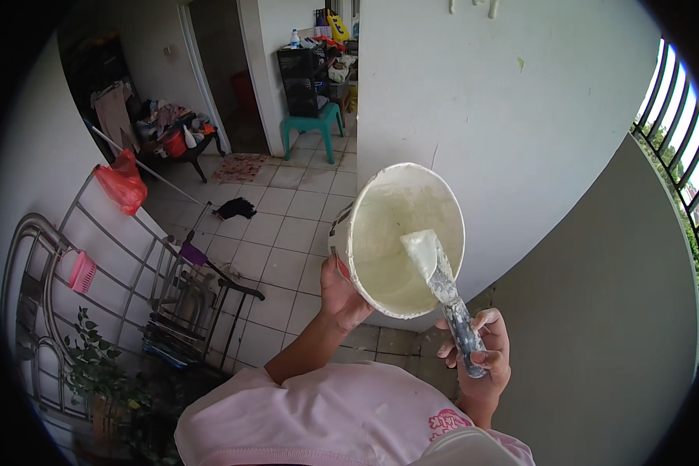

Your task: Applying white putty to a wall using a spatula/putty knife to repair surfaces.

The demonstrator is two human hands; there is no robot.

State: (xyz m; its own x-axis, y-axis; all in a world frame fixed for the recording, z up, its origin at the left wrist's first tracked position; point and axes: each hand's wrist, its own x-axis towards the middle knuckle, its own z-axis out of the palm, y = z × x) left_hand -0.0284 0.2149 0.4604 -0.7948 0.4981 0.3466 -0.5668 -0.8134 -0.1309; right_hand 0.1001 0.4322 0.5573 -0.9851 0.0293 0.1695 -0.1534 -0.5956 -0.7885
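A white plastic bucket [380, 206] is tilted in front of me, its inner wall coated with pale cream paste. My left hand [342, 299] is closed on its lower left side, and most of the fingers are hidden behind it. With curled fingers my right hand [489, 353] grips the dark, paste-smeared handle of a putty knife [445, 287]. The knife's blade reaches over the bucket's opening and carries a lump of cream paste [422, 250] at its tip. Whether the blade touches the inside of the bucket I cannot tell.
A white wall [489, 116] with a few paste drips stands ahead; a grey low wall [590, 287] under black railings is to the right. On the left are a metal frame [124, 264], a plant [93, 357] and a red bag [122, 182]. A green stool [312, 124] stands farther back.
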